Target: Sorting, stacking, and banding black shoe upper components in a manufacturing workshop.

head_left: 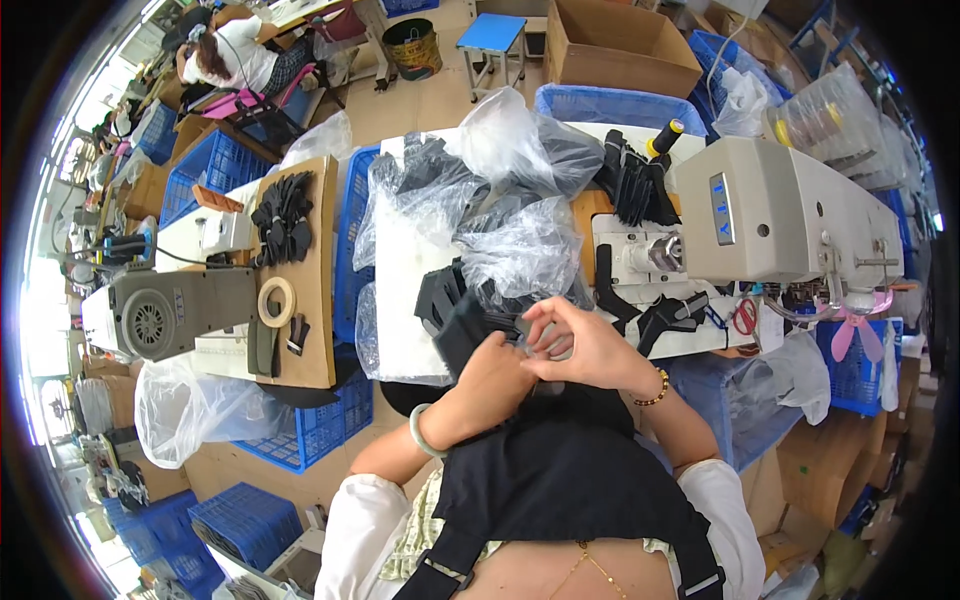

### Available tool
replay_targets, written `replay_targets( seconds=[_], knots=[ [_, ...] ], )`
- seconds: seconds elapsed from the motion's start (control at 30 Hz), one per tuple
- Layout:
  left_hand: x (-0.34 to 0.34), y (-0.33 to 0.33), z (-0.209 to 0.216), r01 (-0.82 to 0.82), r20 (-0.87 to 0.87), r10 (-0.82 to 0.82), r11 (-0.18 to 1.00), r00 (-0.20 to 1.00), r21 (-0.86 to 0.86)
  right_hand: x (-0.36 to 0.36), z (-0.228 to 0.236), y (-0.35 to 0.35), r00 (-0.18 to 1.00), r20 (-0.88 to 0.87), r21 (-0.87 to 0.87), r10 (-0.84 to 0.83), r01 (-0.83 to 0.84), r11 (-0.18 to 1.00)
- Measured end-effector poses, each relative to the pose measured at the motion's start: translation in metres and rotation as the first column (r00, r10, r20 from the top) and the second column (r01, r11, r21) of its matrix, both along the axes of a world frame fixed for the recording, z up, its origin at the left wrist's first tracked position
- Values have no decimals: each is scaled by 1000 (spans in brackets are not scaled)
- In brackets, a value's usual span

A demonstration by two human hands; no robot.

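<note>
My left hand [497,377] is closed round a bundle of flat black fabric pieces [462,332], held at the near edge of the white table in front of my apron. Close against it on the right, my right hand [588,348] has its fingers curled in toward the thumb, by the left fingertips. What the right fingers hold, if anything, is too small to make out. Just beyond the bundle lie clear plastic bags [525,250] with dark pieces inside. More black pieces [672,318] lie to the right of my hands.
A sewing machine [750,215] stands at the right, with red-handled scissors [745,316] near it. Black strips [632,180] and a thread cone [665,137] lie behind. At left are a brown board [318,270], a tape roll [277,301] and blue crates [310,425]. Another person [235,55] sits far left.
</note>
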State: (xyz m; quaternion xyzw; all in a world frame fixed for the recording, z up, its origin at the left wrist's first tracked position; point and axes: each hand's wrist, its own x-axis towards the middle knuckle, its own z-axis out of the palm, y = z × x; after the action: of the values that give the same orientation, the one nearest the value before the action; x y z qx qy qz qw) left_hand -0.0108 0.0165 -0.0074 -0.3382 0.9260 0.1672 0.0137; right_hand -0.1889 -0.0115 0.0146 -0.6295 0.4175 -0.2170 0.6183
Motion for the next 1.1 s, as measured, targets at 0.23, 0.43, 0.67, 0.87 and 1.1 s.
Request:
replay_targets(
  seconds=[0.23,0.43,0.67,0.87,1.1],
  knots=[
    [12,-21,5,-366,-396,719,655,571,661,-35,-66,-19,792,487,385,-369,185,904],
    [-6,-19,8,265,-251,955,286,-158,921,24,-45,16,985,157,-298,-73,118,947],
    [-4,-26,-10,96,-395,911,386,121,918,3,-77,11,954,54,-564,-295,273,779],
    [14,-27,-23,-79,-540,813,566,217,821,-15,-71,-73,531,69,-652,-844,665,365],
    [21,-46,-29,-116,-445,895,446,36,887,-63,-102,-194,-16,-535,-751,-845,467,467]
  ],
)
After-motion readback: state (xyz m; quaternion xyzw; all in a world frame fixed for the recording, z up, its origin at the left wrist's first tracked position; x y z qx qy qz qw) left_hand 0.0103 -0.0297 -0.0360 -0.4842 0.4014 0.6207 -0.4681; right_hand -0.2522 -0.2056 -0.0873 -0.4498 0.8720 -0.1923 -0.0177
